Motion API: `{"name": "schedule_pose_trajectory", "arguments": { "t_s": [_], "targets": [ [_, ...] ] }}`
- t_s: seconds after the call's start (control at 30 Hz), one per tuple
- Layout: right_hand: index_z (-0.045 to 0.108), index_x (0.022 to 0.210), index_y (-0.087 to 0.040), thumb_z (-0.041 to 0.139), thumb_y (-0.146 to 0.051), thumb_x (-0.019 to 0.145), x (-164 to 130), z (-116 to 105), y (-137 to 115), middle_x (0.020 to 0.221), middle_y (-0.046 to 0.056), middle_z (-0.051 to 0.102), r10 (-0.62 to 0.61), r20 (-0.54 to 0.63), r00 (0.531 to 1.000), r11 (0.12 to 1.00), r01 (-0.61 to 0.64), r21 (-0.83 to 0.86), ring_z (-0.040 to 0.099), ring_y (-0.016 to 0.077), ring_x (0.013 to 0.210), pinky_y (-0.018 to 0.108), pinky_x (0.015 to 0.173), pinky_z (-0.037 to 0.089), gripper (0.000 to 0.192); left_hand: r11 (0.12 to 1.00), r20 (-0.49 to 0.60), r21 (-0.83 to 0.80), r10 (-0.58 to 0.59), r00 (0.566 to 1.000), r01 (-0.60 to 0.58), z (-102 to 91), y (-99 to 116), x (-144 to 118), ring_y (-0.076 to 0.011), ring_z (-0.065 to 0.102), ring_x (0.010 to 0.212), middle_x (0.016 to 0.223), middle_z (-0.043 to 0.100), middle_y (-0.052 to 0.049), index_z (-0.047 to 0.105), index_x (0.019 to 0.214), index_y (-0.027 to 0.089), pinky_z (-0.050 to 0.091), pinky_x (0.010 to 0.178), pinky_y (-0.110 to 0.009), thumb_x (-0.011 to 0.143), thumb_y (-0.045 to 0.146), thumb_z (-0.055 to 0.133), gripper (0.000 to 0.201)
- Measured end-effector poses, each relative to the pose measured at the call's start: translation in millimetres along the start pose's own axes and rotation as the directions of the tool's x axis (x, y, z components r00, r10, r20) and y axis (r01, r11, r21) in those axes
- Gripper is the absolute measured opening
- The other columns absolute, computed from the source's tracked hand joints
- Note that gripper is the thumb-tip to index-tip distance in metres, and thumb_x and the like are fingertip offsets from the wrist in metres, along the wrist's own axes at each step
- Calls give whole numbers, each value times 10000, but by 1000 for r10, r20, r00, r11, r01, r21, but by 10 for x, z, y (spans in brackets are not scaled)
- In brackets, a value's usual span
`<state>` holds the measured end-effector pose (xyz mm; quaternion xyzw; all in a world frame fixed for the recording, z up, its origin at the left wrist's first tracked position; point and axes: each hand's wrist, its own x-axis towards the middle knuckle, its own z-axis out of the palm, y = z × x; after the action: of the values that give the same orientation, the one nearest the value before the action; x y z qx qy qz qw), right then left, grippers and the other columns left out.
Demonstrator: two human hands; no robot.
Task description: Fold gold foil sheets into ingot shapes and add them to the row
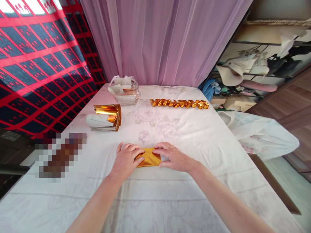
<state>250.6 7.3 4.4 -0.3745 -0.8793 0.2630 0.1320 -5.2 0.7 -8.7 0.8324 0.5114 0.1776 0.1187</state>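
Observation:
A folded sheet of gold foil paper [148, 158] lies flat on the white tablecloth [170, 200] in front of me. My left hand [125, 159] presses down on its left end, fingers spread over the fold. My right hand [173, 156] rests on its right end, fingertips on the gold surface. Both hands hold the sheet against the cloth. A stack of gold foil sheets [105, 117], its top sheet curled up, sits at the left of the table. A row of several folded gold pieces [179, 103] lies across the far side.
A clear plastic bag [124, 90] stands at the far left near a purple curtain [160, 38]. A red and dark patterned cloth [39, 64] hangs on the left. A white bag [262, 134] hangs off the right table edge. Shelves with clothes [252, 68] stand beyond.

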Motion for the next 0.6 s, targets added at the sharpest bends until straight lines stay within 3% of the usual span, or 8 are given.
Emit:
{"name": "schedule_pose_trajectory", "arguments": {
  "t_s": [0.27, 0.4, 0.6],
  "targets": [
    [647, 1270, -251, 759, -216, 757, -45, 52, 56, 1369, 98, 566, 39, -53, 998, 990, -32, 140, 509, 246, 1282, 421, 1112, 384, 526, 1000, -27, 1, 8, 1000, -8, 59, -54, 3, -238, 605, 1036, 1067, 732, 24, 737, 1015, 331, 189, 1133, -547, 873, 307, 680, 155],
    [672, 1204, -251, 687, -152, 756, -56, 154, 126, 1331, 86, 607, 70, -208, 976, 952, -3, 307, 565, 218, 1241, 414, 1094, 415, 459, 1000, -30, -7, 4, 1000, -5, 81, -78, 12, -241, 602, 1047, 1074, 731, 21, 739, 1013, 339, 198, 1133, -536, 876, 320, 664, 158],
    [749, 884, -245, 601, -141, 768, 11, 357, 197, 1054, 49, 737, 264, -489, 832, 886, -8, 464, 686, 191, 1002, 369, 953, 518, 215, 1000, -23, -9, -7, 1000, 7, 77, -99, 38, -254, 599, 1071, 1073, 730, 25, 743, 998, 346, 264, 1082, -516, 849, 328, 689, 160]
  ]
}}
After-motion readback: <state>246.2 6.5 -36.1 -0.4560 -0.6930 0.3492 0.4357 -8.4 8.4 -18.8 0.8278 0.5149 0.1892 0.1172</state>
